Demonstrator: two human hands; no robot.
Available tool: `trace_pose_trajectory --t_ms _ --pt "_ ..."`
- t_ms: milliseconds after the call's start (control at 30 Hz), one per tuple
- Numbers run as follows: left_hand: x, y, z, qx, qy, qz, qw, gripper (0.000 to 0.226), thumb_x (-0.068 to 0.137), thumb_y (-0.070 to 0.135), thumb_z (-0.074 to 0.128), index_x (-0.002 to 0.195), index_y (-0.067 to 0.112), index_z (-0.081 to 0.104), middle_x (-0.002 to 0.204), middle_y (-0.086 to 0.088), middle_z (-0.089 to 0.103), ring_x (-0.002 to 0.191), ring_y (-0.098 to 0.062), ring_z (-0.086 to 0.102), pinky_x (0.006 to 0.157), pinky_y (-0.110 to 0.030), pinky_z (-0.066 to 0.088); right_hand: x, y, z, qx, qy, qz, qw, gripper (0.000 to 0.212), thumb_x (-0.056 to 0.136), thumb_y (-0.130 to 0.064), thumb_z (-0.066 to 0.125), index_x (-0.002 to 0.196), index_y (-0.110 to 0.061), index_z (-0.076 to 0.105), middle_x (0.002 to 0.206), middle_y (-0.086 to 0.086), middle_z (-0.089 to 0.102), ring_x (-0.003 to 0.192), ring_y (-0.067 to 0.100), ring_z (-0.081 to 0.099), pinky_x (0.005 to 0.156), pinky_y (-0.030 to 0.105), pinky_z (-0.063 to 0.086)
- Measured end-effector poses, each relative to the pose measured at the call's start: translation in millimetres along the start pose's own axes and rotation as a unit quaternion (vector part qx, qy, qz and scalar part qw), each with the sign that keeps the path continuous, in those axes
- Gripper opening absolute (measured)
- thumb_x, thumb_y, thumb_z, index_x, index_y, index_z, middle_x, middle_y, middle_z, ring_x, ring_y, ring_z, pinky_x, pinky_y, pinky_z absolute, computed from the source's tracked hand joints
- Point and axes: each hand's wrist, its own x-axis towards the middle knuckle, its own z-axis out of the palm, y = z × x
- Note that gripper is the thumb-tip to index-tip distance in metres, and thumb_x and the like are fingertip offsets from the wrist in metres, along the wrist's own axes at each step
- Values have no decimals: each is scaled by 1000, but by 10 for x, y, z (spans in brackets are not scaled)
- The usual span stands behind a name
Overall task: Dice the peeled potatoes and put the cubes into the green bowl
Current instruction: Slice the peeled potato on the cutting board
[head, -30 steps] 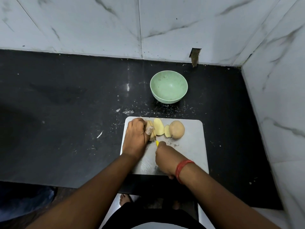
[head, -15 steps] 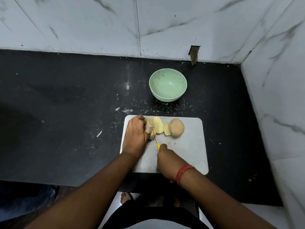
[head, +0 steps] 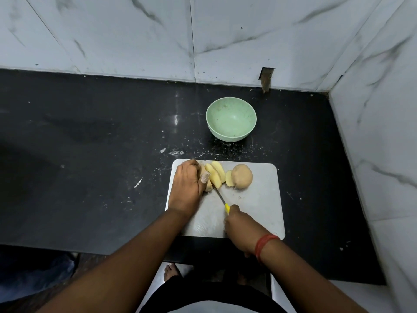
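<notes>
The left hand (head: 186,186) grips the potato (head: 208,180) on the cutting board (head: 259,204) while the right hand (head: 242,229) grasps the knife (head: 222,199), blade angled up-left into the slices (head: 216,175).

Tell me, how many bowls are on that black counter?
1. The green bowl stands on the black counter behind the cutting board, near the back wall. No potato pieces show in it. No other bowl shows in this view.

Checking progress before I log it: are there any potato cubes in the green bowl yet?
No, the green bowl shows only its bare inside, while the cut potato slices lie on the cutting board.
</notes>
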Motion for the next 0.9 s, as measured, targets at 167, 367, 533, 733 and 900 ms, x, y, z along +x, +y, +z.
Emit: trace_pose_trajectory --t_ms 167,367,533,733,900 --pt "-8 1 -5 -3 6 7 1000 68 105 62 26 106 1 58 120 -14 56 109 -31 50 98 -47 43 -102 81 26 1 28 -28 999 23 104 -15 33 119 1 41 73 3 46 76 26 56 58 31 34" --pt "-19 -13 -5 -2 4 11 1000 68 105 63 24 111 3 57 116 -11 53 105 -27 49 96 -46 43 -193 -51 -47 85 68 -38 993 22 105 -23 35 118 -6 40 94 12 60 79 23 58 67 31 42" --pt "-22 14 -41 -30 19 11 999 68 104 64 22 106 6 57 108 -8 54 98 -27 50 89 -45 44 -82 -235 -121 93 76 -40 992 16 104 -22 35 110 -7 38 102 18 63 86 33 63 63 35 44" --pt "-12 -15 -33 -32 20 -16 999 57 105 57 31 102 8 59 102 -6 54 94 -26 51 84 -49 45 3 -377 -118 106 75 -32 991 26 104 -21 32 126 -7 35 86 10 55 64 28 58 52 40 50" --pt "-17 3 -36 -39 22 -15 999 69 102 67 24 103 8 58 104 -6 55 95 -26 51 86 -46 45 0 -393 -115 103 77 -27 991 34 104 -19 31 136 -7 31 92 14 58 56 21 51 56 42 52"
